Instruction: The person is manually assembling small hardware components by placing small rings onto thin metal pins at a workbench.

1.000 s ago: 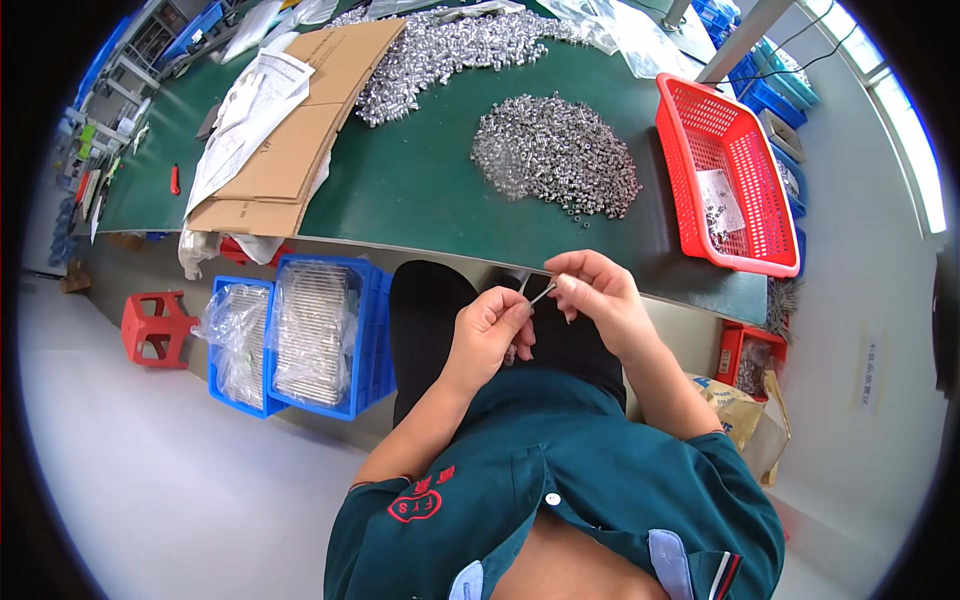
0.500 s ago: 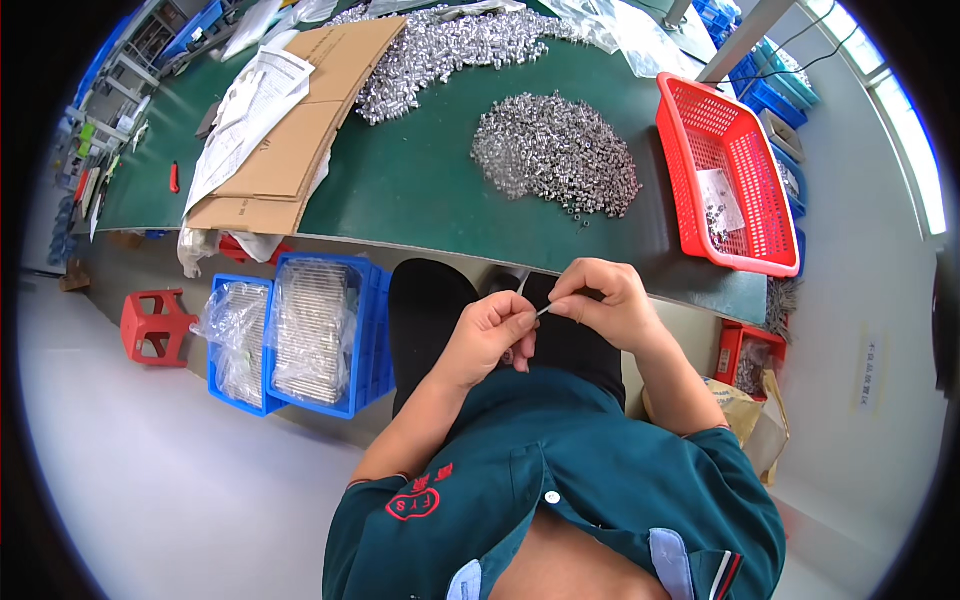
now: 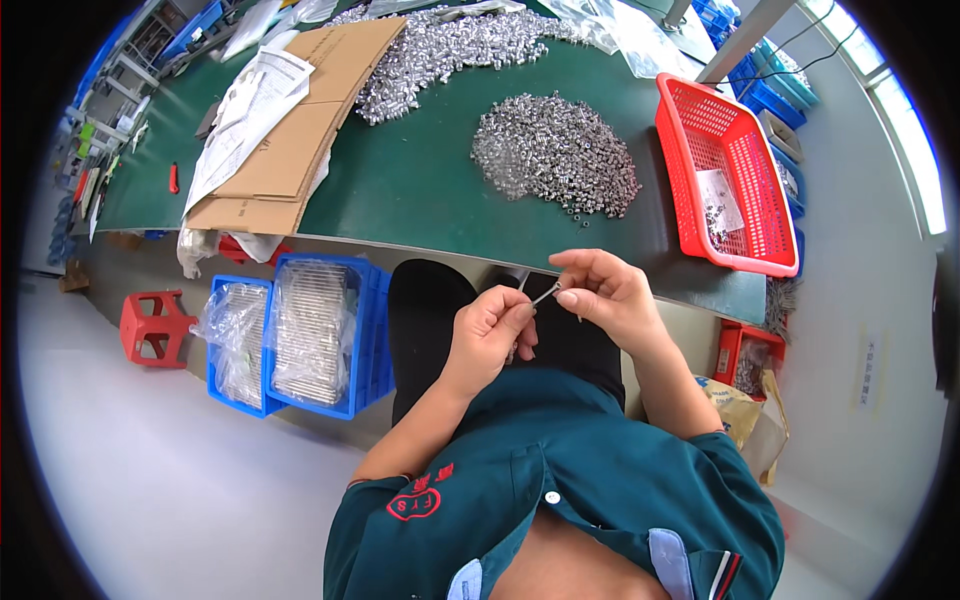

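Note:
Over my lap, my left hand (image 3: 487, 335) is closed, pinching a thin pale rod (image 3: 546, 294) between thumb and forefinger. The other fingers curl beneath, and what they might hold is hidden. At the rod's right end sits a tiny metal piece (image 3: 558, 286), too small to make out clearly. Beside that end my right hand (image 3: 612, 300) is open, its forefinger lifted away from the thumb, with the thumb tip close to the tiny piece. On the green table (image 3: 400, 190) ahead lies a pile of small silver metal rings (image 3: 555, 155).
Another heap of shiny metal parts (image 3: 440, 60) lies farther back. Flattened cardboard (image 3: 290, 140) with papers rests at left. A red basket (image 3: 690, 190) stands at the table's right. Blue crates (image 3: 375, 340) and a red stool (image 3: 157, 328) are on the floor at left.
My right forefinger has lifted and parted from the thumb, where both pinched the rod's end before. More of the rod now shows, and it tilts up to the right.

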`<state>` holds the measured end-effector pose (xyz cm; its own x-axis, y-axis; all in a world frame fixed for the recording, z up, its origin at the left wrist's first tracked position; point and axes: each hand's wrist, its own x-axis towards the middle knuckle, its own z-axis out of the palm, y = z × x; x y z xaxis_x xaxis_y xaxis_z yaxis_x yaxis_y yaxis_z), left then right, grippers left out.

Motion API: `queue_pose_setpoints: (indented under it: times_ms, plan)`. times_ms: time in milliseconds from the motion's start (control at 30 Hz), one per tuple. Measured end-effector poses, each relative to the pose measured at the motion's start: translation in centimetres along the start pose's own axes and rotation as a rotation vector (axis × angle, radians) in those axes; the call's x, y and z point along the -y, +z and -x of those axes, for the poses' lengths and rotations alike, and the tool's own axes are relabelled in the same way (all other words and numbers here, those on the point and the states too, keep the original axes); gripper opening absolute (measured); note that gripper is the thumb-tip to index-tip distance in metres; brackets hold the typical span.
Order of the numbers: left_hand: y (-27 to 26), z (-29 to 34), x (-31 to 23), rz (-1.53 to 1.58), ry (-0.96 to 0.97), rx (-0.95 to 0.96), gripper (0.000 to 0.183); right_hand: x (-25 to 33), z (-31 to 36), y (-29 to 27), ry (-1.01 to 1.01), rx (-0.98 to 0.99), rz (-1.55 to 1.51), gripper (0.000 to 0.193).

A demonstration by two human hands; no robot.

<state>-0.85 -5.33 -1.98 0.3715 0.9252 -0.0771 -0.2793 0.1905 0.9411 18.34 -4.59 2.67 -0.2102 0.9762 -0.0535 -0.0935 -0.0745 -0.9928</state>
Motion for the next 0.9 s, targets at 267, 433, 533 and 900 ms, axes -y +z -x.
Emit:
queue_pose_setpoints:
  times_ms: [267,433,533,900]
  plan:
    - [-0.2,0.1,0.3,0.149,-0.078,0.050,0.014,0.8,0.1,0.8,0.011,-0.039,0.248,0.009]
    - [-0.3,0.0,0.1,0.455,-0.209,0.189,0.018,-0.9,0.0,0.8,-0.332,-0.020,0.335,0.007]
    - [-0.1,0.1,0.1,0.483,-0.217,0.186,0.017,0.0,-0.1,0.6,-0.267,-0.030,0.353,0.007]
    - [1.1,0.5,-1.1,-0.123,0.044,-0.027,0.015,0.8,0.2,0.9,-0.106,-0.072,0.261,0.010]
